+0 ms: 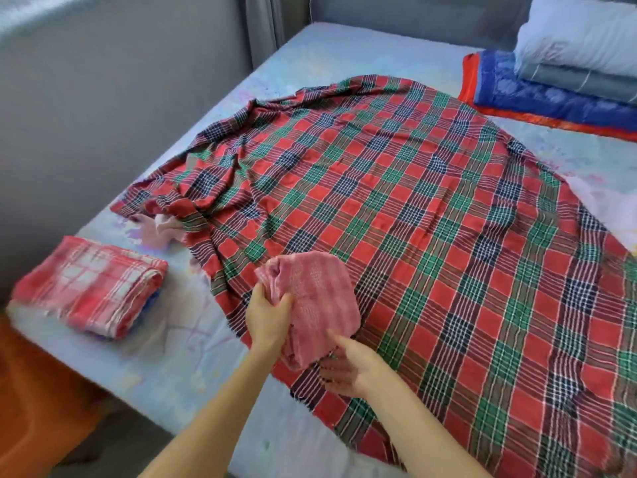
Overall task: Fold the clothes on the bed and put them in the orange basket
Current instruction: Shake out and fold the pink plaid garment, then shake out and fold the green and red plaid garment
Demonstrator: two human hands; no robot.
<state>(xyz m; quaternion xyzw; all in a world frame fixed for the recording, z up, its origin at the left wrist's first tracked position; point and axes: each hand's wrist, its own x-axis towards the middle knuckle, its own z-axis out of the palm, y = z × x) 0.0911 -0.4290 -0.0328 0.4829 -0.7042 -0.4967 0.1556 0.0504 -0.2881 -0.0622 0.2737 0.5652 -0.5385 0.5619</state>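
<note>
A folded pink checked cloth [312, 298] is held just above a large red, green and navy plaid cloth [413, 208] spread over the bed. My left hand [267, 317] grips the pink cloth's left side with curled fingers. My right hand [346, 369] supports its lower end from below, fingers curled under the fabric. A folded red and white checked cloth [91, 288] lies on the bed's near left corner. An orange shape [31, 401], probably the basket, shows at the lower left beside the bed.
The bed [179, 357] has a pale blue sheet. A stack of folded blankets [551, 94] with a white pillow [582, 36] sits at the far right corner. A small pale pink cloth [157, 229] peeks from under the plaid's left edge. Grey walls lie behind and left.
</note>
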